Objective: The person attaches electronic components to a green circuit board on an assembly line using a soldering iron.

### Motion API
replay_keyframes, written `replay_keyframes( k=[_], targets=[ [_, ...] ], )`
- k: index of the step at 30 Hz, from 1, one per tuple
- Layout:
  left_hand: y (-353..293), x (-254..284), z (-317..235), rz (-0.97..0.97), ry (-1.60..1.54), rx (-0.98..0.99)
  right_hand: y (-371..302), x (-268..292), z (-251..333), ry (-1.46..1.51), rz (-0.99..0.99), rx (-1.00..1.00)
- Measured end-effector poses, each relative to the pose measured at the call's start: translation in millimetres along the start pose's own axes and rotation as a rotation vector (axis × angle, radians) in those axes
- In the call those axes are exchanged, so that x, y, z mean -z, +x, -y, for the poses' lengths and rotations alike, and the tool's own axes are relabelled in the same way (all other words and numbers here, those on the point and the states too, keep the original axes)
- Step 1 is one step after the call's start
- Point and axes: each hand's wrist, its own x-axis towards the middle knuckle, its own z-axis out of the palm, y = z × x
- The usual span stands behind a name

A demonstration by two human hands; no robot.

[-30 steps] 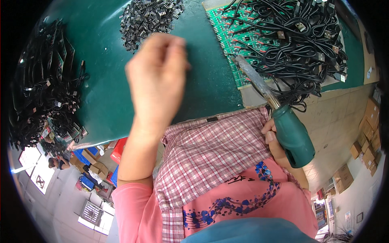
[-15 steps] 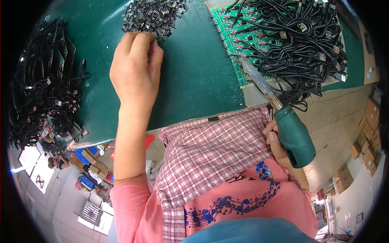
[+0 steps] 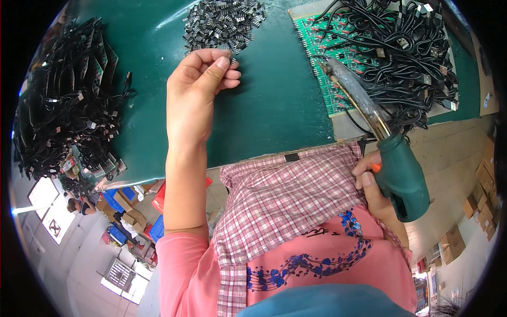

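My left hand (image 3: pixel 194 90) is over the green tabletop, just in front of a pile of small black pin connectors (image 3: pixel 222 24). Its thumb and forefinger pinch one small connector (image 3: pixel 233 61), its metal pins showing at the fingertips. In my right hand (image 3: pixel 376 185) is a green-handled soldering gun (image 3: pixel 404 174) with an orange trigger. The gun's metal tip points up and left, over the near left part of a green circuit board panel (image 3: pixel 331 95). Black cables (image 3: pixel 396 63) with metal plugs lie bundled across that panel.
At the left of the green table (image 3: pixel 264 116), a large stack of boards with black cables (image 3: pixel 68 100) stands close to the edge. A plaid apron (image 3: pixel 285 201) meets the table's near edge. Cardboard boxes (image 3: pixel 451 245) are on the floor at right, and another person (image 3: pixel 79 205) is far left.
My left hand has drawn slightly back from the pile and turned, bringing a pinched connector into sight. The view has shifted, so table, panel and soldering gun appear farther right.
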Motion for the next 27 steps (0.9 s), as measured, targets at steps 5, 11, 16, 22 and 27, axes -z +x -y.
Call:
replay_keyframes(
  k=[5,11,16,22,27],
  targets=[
    [0.6,7.2,4.0,0.0,-0.049,0.031,9.7,-5.0,15.4,0.071,0.022,-0.147],
    [-6.1,9.1,-1.5,-0.349,1.058,-0.793,12.5,-12.4,13.1,0.111,-0.024,-0.017],
    [-14.4,1.4,-6.1,0.068,-0.124,-0.052,14.7,-19.7,14.7,0.274,-0.102,-0.003],
    [-53.7,-42.8,-6.8,0.46,-0.033,0.091,35.8,-31.5,19.2,0.282,-0.095,0.111],
    [-64.5,-54.9,-11.3,0.546,0.096,-0.068,39.7,-36.5,17.5,0.251,-0.082,0.142]
  ],
)
